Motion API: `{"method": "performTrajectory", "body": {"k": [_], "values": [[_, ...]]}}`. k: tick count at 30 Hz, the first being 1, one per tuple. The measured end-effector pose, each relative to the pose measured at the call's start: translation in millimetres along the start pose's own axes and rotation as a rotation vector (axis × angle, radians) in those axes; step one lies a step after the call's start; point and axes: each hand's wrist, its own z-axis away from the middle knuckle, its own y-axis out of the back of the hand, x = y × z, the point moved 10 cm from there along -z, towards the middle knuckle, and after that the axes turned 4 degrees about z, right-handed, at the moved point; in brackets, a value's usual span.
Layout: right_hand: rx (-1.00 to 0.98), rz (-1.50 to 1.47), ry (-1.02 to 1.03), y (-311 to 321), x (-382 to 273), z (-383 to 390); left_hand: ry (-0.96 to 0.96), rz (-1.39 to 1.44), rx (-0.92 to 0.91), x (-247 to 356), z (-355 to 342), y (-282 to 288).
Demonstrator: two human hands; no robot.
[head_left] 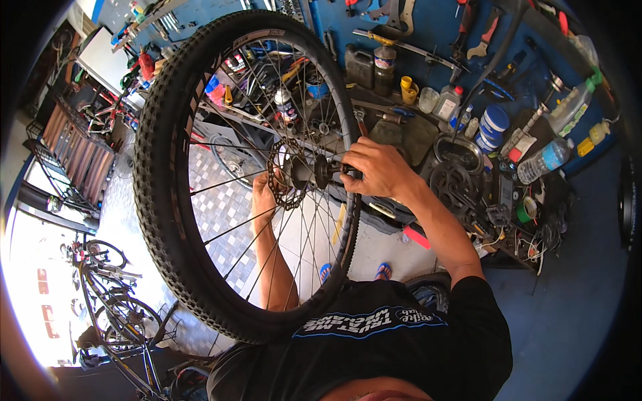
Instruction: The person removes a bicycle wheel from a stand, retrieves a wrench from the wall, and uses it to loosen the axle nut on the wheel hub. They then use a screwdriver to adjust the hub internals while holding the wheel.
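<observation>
A bicycle wheel (159, 127) with a knobby black tire stands upright in front of me, tilted a little. At its middle is a dark hub (304, 172) with a perforated disc brake rotor (289, 199) on the left side. My right hand (380, 170) is closed, fingers and thumb pinching the dark axle end at the hub's right side. Beyond the spokes, my left hand (263, 195) is at the rotor side of the hub, its fingers bent and partly hidden by the rotor; what they hold does not show. The tire's lower part rests against my black shirt (401, 341).
A cluttered workbench (414, 137) bears bottles, a blue-and-white tub (492, 125), a metal tray (459, 152) and chainrings (455, 184). Tools hang on the blue wall (428, 40). Bicycles (120, 314) stand at the lower left, near a wooden slatted bench (80, 150).
</observation>
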Motion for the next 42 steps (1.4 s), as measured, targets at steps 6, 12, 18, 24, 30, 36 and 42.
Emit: {"method": "performTrajectory", "body": {"k": [6, 12, 18, 24, 30, 36, 42], "values": [[-0.004, 0.023, -0.01, 0, 9, -3, -0.018, -0.005, 0.008, 10, -5, -7], [-0.004, 0.023, -0.006, 0, 7, -7, 0.036, -0.016, 0.016, -4, -10, 3], [-0.014, 0.034, -0.018, 3, 9, -6, 0.053, -0.002, 0.029, -6, -14, -2], [0.01, 0.03, 0.008, 3, 7, -9, 0.026, -0.042, -0.01, 13, -11, -6], [0.009, 0.024, 0.02, 1, 6, -11, 0.114, -0.069, 0.036, 5, -12, 2], [0.02, 0.037, 0.014, 2, 10, -6, -0.012, -0.048, -0.024, 18, -12, -12], [0.03, 0.037, 0.024, 2, 8, -9, 0.118, 0.032, 0.067, -11, -16, 7]]}}
